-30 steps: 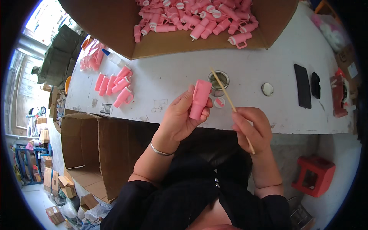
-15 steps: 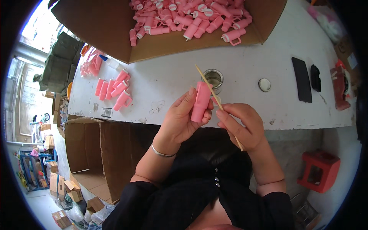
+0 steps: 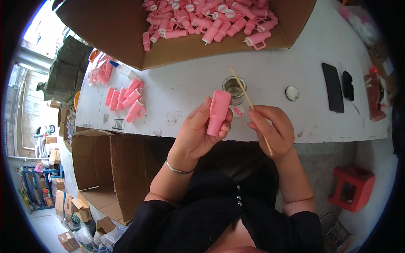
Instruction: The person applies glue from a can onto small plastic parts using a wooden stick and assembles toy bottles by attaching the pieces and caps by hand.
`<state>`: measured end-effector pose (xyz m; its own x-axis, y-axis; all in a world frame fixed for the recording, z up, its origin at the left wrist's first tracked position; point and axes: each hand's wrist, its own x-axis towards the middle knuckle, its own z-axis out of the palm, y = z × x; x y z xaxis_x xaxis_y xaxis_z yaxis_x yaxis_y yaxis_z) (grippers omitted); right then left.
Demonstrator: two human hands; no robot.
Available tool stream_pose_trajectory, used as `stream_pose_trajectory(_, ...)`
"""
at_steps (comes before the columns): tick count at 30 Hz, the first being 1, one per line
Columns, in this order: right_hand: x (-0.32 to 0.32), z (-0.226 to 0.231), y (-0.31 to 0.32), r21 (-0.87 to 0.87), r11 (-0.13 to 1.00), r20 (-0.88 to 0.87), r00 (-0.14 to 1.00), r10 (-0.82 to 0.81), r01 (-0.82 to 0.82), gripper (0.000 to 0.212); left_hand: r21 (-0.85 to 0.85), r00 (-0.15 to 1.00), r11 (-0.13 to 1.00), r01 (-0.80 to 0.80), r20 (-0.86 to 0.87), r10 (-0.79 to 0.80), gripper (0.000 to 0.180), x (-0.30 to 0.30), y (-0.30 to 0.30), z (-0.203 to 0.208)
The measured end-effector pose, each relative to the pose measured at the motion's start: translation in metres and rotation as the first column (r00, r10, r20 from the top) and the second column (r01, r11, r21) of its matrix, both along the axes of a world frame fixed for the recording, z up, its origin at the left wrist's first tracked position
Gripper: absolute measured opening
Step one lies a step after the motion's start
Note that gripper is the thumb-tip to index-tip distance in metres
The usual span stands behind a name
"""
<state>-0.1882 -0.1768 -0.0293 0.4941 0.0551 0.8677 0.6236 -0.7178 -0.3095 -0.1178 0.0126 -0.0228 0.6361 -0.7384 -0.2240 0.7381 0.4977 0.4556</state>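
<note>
Above the table's front edge my left hand grips a pink tumbler-shaped cup body, its wide end tilted up and away from me. To its right, my right hand pinches a thin wooden stick. The stick's far tip passes over an open round tin that has liquid in it. Cup and stick are apart. A small white disc with a pink piece on it, seemingly a lid, lies on the table just in front of the tin, between my hands.
A cardboard box heaped with pink mini tumblers stands at the back. Several pink tumblers lie at the left, by a bag of pink parts and a blue-capped bottle. Rightward are a round metal lid and a black phone.
The stick has moved right, off the cup, with my right hand. My left hand and the cup have shifted slightly left, and the small white disc now shows more fully.
</note>
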Motion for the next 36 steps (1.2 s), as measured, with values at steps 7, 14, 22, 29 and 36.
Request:
stream_pose_trajectory(7,-0.007,0.009,-0.002,0.149,0.989,-0.068,0.998,0.002,0.009,0.04,-0.05,0.998,0.998,-0.027,-0.056,0.024,0.041,0.004,0.006,-0.003)
stream_pose_trajectory(14,0.004,0.004,0.014,-0.064,0.992,-0.048,0.993,0.11,-0.112,0.034,-0.018,0.995,1.0,-0.004,-0.102,0.002,0.048,-0.001,0.0,0.005)
stream_pose_trajectory(22,0.006,-0.006,0.012,-0.083,0.991,-0.053,0.994,0.098,-0.103,0.033,-0.135,0.991,0.99,0.026,-0.128,-0.044,0.048,0.002,0.006,-0.007)
stream_pose_trajectory(29,0.004,0.001,-0.001,-0.039,0.999,-0.11,0.994,0.019,-0.023,0.032,-0.287,0.986,0.956,0.063,-0.129,-0.104,0.054,0.005,0.016,-0.013)
stream_pose_trajectory(36,0.006,0.019,-0.006,0.325,0.945,-0.285,0.957,0.061,0.037,0.012,-0.048,0.994,0.999,-0.023,0.11,0.028,0.051,0.005,0.022,-0.013)
